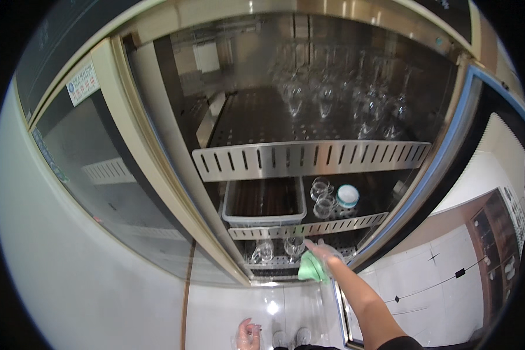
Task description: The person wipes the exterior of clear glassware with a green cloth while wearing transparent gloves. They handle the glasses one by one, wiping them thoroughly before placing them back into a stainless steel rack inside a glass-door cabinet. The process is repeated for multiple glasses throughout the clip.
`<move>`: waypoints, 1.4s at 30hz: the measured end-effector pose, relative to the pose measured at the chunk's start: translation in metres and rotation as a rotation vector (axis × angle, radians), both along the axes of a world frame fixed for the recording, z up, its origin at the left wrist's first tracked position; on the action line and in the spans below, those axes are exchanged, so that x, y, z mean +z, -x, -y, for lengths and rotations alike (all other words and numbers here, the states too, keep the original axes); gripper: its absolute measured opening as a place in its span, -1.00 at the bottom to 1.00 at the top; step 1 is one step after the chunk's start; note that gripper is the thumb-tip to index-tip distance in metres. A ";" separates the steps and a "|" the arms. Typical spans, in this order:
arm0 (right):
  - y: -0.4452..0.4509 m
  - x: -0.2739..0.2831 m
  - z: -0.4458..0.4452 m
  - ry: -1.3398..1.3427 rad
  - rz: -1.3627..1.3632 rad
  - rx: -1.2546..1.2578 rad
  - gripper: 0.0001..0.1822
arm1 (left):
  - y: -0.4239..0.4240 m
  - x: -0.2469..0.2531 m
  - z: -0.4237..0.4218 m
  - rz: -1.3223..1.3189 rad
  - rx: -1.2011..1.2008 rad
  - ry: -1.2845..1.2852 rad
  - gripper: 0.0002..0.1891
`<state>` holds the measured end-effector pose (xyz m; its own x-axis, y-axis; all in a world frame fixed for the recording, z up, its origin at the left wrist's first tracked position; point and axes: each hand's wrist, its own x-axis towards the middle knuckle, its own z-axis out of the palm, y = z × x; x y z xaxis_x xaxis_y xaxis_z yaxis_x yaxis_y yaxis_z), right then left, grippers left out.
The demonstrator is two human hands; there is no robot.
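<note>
My right hand (pixel 324 253), in a clear plastic glove, reaches into the lowest visible shelf of a steel cabinet. A light green cloth (pixel 311 267) hangs from its grip. Its fingertips are close to a clear glass vessel (pixel 294 247); whether they touch it I cannot tell. Left of that vessel, a clear glass jug (pixel 263 252) stands on the same perforated shelf. My left hand (pixel 248 334), also gloved in clear plastic, is low over the floor, outside the cabinet. Its fingers are loosely curled and apart, with nothing visible in them.
The cabinet's right door (pixel 457 144) stands open, its blue-edged frame beside my right arm. Slotted steel guards (pixel 310 159) front the shelves. Stemmed glasses (pixel 326 103) fill the upper right. A plastic bin (pixel 264 218), glass cups (pixel 323 208) and white bowls (pixel 348 195) occupy the middle shelf.
</note>
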<state>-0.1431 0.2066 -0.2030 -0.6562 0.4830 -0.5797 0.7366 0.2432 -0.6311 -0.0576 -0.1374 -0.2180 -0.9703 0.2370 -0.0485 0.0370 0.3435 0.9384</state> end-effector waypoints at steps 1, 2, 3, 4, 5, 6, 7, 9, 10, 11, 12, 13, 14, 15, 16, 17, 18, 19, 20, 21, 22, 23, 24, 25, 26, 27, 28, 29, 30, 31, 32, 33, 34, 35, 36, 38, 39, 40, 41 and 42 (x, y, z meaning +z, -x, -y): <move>-0.016 0.028 0.002 0.009 0.064 0.015 0.00 | 0.002 0.002 -0.004 0.004 -0.022 -0.040 -0.70; -0.031 0.000 -0.013 -0.108 0.010 -0.080 0.02 | 0.005 0.006 -0.011 0.006 -0.063 -0.081 -0.70; -0.046 0.022 -0.005 -0.091 0.010 -0.048 0.03 | 0.005 0.009 -0.012 0.017 -0.066 -0.110 -0.70; -0.063 -0.003 -0.016 -0.058 -0.111 -0.096 -0.03 | 0.006 0.012 -0.016 -0.036 -0.101 -0.072 -0.71; -0.081 -0.013 -0.016 0.201 -0.223 -0.206 -0.25 | 0.008 0.013 -0.020 -0.090 -0.126 -0.034 -0.72; -0.098 -0.023 -0.016 0.480 -0.327 -0.347 -0.46 | 0.010 0.016 -0.025 -0.144 -0.150 0.004 -0.73; -0.118 -0.032 -0.016 0.726 -0.398 -0.494 -0.65 | 0.012 0.025 -0.033 -0.134 -0.205 -0.037 -0.74; -0.154 0.008 0.011 0.762 -0.443 -0.444 -0.56 | 0.011 0.044 -0.043 -0.109 -0.294 -0.109 -0.76; -0.167 0.030 0.025 0.808 -0.420 -0.443 -0.53 | 0.016 0.038 -0.047 -0.227 -0.352 -0.137 -0.80; -0.180 0.042 0.033 0.847 -0.430 -0.421 -0.54 | 0.031 0.033 -0.054 -0.241 -0.416 -0.183 -0.81; -0.196 0.044 0.038 0.869 -0.524 -0.416 -0.54 | 0.050 0.029 -0.061 -0.258 -0.484 -0.229 -0.83; -0.211 0.046 0.041 0.892 -0.611 -0.421 -0.55 | 0.055 0.042 -0.070 -0.262 -0.557 -0.271 -0.84; -0.219 0.050 0.043 0.880 -0.628 -0.424 -0.55 | 0.060 0.060 -0.080 -0.387 -0.573 -0.167 -0.83; -0.226 0.059 0.044 0.863 -0.655 -0.440 -0.55 | 0.067 0.108 -0.101 -0.514 -0.602 -0.068 -0.79; -0.228 0.064 0.044 0.854 -0.670 -0.433 -0.55 | 0.067 0.150 -0.116 -0.656 -0.537 -0.154 -0.83; -0.234 0.056 0.038 0.716 -0.729 -0.355 -0.56 | 0.068 0.186 -0.139 -0.792 -0.488 -0.259 -0.86; -0.242 0.038 0.029 0.572 -0.781 -0.289 -0.56 | 0.073 0.215 -0.163 -0.909 -0.535 -0.351 -0.83; -0.245 0.071 0.041 0.576 -0.778 -0.345 -0.56 | 0.079 0.243 -0.186 -1.023 -0.520 -0.386 -0.80; -0.247 0.104 0.053 0.581 -0.775 -0.406 -0.57 | 0.082 0.271 -0.208 -1.072 -0.518 -0.380 -0.76; -0.264 0.100 0.045 0.780 -0.973 -0.397 -0.55 | 0.078 0.297 -0.241 -0.933 -0.543 -0.366 -0.65; -0.280 0.090 0.040 0.994 -1.170 -0.347 -0.52 | 0.082 0.317 -0.272 -0.920 -0.534 -0.407 -0.58; -0.286 0.085 0.037 1.236 -1.353 -0.255 -0.49 | 0.093 0.333 -0.297 -0.919 -0.502 -0.425 -0.50; -0.283 0.111 0.052 0.579 -0.955 -0.258 -0.49 | 0.104 0.347 -0.314 -0.855 -0.483 -0.340 -0.43; -0.288 0.108 0.052 1.079 -1.221 -0.420 -0.49 | 0.112 0.361 -0.329 -0.788 -0.473 -0.288 -0.36; -0.296 0.097 0.054 1.599 -1.456 -0.575 -0.48 | 0.121 0.370 -0.344 -0.767 -0.457 -0.304 -0.34; -0.302 0.094 0.053 2.154 -1.644 -0.707 -0.48 | 0.134 0.376 -0.359 -0.754 -0.438 -0.318 -0.31; -0.306 0.103 0.057 1.975 -1.658 -0.687 -0.47 | 0.158 0.372 -0.380 -0.843 -0.373 -0.312 -0.31; -0.311 0.112 0.062 2.095 -1.684 -0.728 -0.47 | 0.167 0.374 -0.396 -0.949 -0.283 -0.187 -0.35; -0.318 0.121 0.068 2.208 -1.719 -0.767 -0.46 | 0.170 0.373 -0.410 -0.971 -0.284 -0.143 -0.39; -0.323 0.130 0.074 2.337 -1.742 -0.802 -0.46 | 0.174 0.369 -0.421 -0.997 -0.280 -0.088 -0.42; -0.327 0.138 0.079 1.658 -1.597 -0.731 -0.48 | 0.184 0.362 -0.438 -0.965 -0.310 -0.104 -0.44; -0.328 0.146 0.083 1.041 -1.358 -0.632 -0.50 | 0.202 0.352 -0.452 -0.932 -0.326 -0.098 -0.47; -0.330 0.153 0.088 0.455 -1.073 -0.514 -0.52 | 0.206 0.349 -0.459 -0.901 -0.348 -0.094 -0.49; -0.331 0.156 0.090 -0.097 -0.743 -0.374 -0.54 | 0.212 0.345 -0.464 -0.873 -0.380 -0.126 -0.51; -0.333 0.159 0.093 -0.143 -0.784 -0.385 -0.56 | 0.211 0.345 -0.467 -0.842 -0.418 -0.165 -0.53; -0.333 0.160 0.096 -0.220 -0.861 -0.394 -0.60 | 0.218 0.336 -0.478 -0.821 -0.437 -0.242 -0.65; -0.334 0.159 0.096 -0.190 -0.855 -0.437 -0.60 | 0.215 0.339 -0.480 -0.818 -0.432 -0.242 -0.67; -0.335 0.155 0.096 -0.155 -0.848 -0.476 -0.60 | 0.213 0.341 -0.482 -0.813 -0.423 -0.238 -0.69; -0.336 0.149 0.095 -0.116 -0.840 -0.511 -0.60 | 0.212 0.341 -0.483 -0.808 -0.410 -0.230 -0.71; -0.337 0.142 0.095 -0.075 -0.829 -0.543 -0.59 | 0.213 0.341 -0.481 -0.823 -0.426 -0.278 -0.72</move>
